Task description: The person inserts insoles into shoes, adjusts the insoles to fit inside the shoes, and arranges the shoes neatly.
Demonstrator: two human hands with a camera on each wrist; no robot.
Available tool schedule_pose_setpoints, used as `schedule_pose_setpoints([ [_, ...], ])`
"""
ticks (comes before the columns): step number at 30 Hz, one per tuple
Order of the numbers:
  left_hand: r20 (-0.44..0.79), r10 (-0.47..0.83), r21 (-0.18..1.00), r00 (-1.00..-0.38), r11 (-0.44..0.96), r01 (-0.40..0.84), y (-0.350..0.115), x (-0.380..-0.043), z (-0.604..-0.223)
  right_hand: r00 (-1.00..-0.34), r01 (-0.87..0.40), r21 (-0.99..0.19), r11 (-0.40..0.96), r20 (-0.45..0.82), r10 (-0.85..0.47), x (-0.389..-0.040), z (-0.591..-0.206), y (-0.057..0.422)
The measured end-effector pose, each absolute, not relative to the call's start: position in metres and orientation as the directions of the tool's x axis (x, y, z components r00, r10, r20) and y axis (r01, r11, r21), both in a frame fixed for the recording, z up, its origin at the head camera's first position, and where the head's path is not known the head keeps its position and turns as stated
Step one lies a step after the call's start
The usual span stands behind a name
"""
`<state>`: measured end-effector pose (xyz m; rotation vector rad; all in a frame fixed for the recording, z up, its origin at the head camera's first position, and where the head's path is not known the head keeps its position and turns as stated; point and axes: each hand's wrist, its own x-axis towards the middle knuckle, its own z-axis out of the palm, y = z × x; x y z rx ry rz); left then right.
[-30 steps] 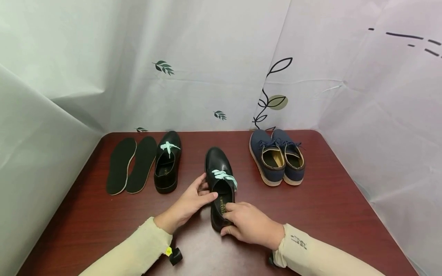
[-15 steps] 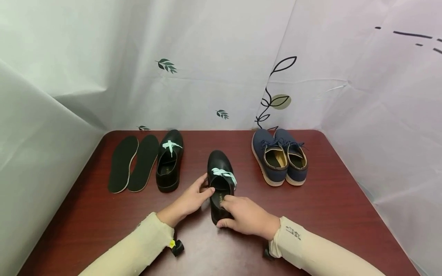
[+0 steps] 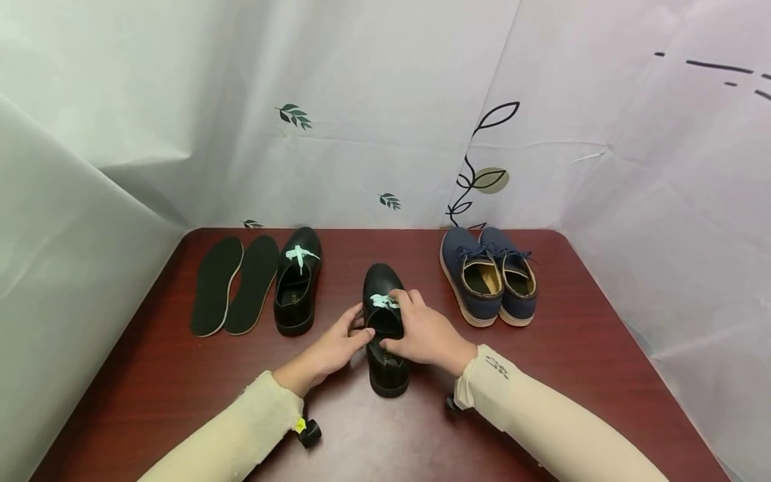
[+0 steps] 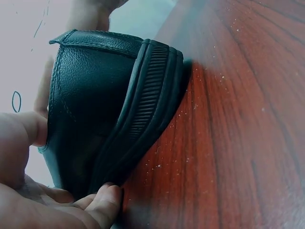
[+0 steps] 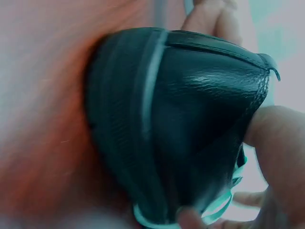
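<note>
A black leather lace-up shoe with pale mint laces stands on the table, toe pointing away. My left hand holds its left side, thumb at the collar and fingertips low against the sole. My right hand grips its right side, with the thumb over the opening's edge and the other fingers by the laces, partly hiding them. In the left wrist view the heel's ridged sole faces the camera. The right wrist view is blurred but shows the shoe's glossy side and a fingertip near the sole.
The matching black shoe stands at the back left beside two dark insoles. A pair of navy shoes with tan soles is at the back right. White curtain surrounds the far and side edges of the reddish-brown table.
My right hand has moved from the shoe's heel forward to its laces and right side, uncovering the heel. My left hand has kept its hold; the shoe has barely shifted.
</note>
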<state>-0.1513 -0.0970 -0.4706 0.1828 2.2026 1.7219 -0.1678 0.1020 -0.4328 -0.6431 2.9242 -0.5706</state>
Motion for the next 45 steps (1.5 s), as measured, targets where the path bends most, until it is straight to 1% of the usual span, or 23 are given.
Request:
schedule_pose_setpoints([
  [2, -0.181, 0.309, 0.96, -0.934, 0.263, -0.099, -0.097, -0.151, -0.47, -0.905, -0.374, -0.362, 0.854, -0.06, -0.421, -0.173, -0.43, 0.096],
  [6, -0.183, 0.314, 0.958, -0.932, 0.271, -0.097, -0.098, -0.15, -0.469, -0.892, -0.4, -0.33, 0.855, -0.072, -0.445, -0.18, -0.426, 0.089],
  [11, -0.196, 0.309, 0.959, -0.931, 0.26, -0.116, -0.098, -0.149, -0.47, -0.878, -0.452, -0.274, 0.849, -0.031, -0.478, -0.182, -0.426, 0.088],
  [17, -0.189, 0.298, 0.962, -0.936, 0.246, -0.116, -0.098, -0.149, -0.469, -0.835, -0.548, -0.171, 0.819, 0.055, -0.547, -0.184, -0.428, 0.09],
  [24, -0.18, 0.318, 0.968, -0.931, 0.227, -0.11, -0.097, -0.15, -0.47, -0.803, -0.596, -0.109, 0.796, 0.061, -0.593, -0.18, -0.424, 0.088],
  [28, -0.173, 0.303, 0.968, -0.937, 0.229, -0.105, -0.097, -0.149, -0.471, -0.793, -0.609, -0.069, 0.79, 0.079, -0.604, -0.179, -0.424, 0.089],
  [31, -0.167, 0.284, 0.962, -0.944, 0.255, -0.093, -0.097, -0.147, -0.471, -0.766, -0.642, -0.059, 0.765, 0.107, -0.634, -0.179, -0.426, 0.094],
  [33, -0.169, 0.276, 0.956, -0.946, 0.279, -0.089, -0.097, -0.146, -0.471, -0.748, -0.662, -0.078, 0.746, 0.126, -0.651, -0.181, -0.428, 0.099],
  [36, -0.172, 0.279, 0.949, -0.945, 0.304, -0.082, -0.097, -0.146, -0.471, -0.739, -0.674, -0.15, 0.723, 0.163, -0.654, -0.185, -0.434, 0.108],
  [41, -0.161, 0.289, 0.946, -0.944, 0.318, -0.064, -0.095, -0.148, -0.471, -0.775, -0.631, -0.309, 0.712, 0.202, -0.599, -0.189, -0.446, 0.121],
  [45, -0.163, 0.269, 0.935, -0.949, 0.35, -0.061, -0.094, -0.149, -0.469, -0.809, -0.584, -0.413, 0.699, 0.223, -0.544, -0.189, -0.454, 0.126],
])
